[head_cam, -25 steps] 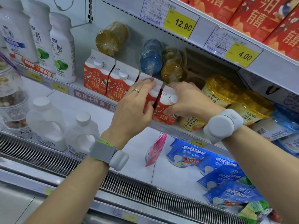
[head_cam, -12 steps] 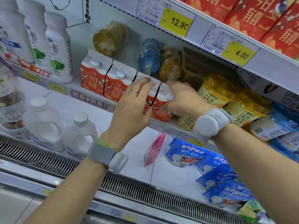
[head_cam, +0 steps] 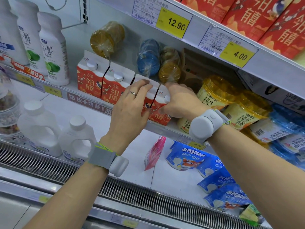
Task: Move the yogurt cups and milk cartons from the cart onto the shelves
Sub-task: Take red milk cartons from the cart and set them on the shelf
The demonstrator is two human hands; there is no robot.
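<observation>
So I've got both hands up at the middle shelf (head_cam: 92,96), working the row of red and white milk cartons along its front edge. My left hand (head_cam: 130,109) is wrapped round the third carton (head_cam: 149,95), fingers curled over its white top and thumb down the front face. My right hand (head_cam: 179,101) grips the fourth carton (head_cam: 162,103), fingers curled over the top by the cap and thumb pinching low on the front. Those two cartons stand touching each other, upright as far as I can tell.

To their left, the first carton (head_cam: 90,76) and second carton (head_cam: 115,85) stand side by side at the same front edge, untouched, caps facing me.

Right of my right hand, yellow-lidded yogurt cups (head_cam: 217,93) sit on the same shelf, a couple tipped over toward the right end. Behind the cartons, near the back of the shelf, lie wrapped stacks of yellow and blue cups (head_cam: 148,58). White bottles (head_cam: 52,50) stand at the shelf's left end.

On the lower shelf (head_cam: 173,179) there are white jugs (head_cam: 39,129) on the left and blue pouches (head_cam: 186,156) toward the right, with a pink pouch (head_cam: 154,152) between them.
</observation>
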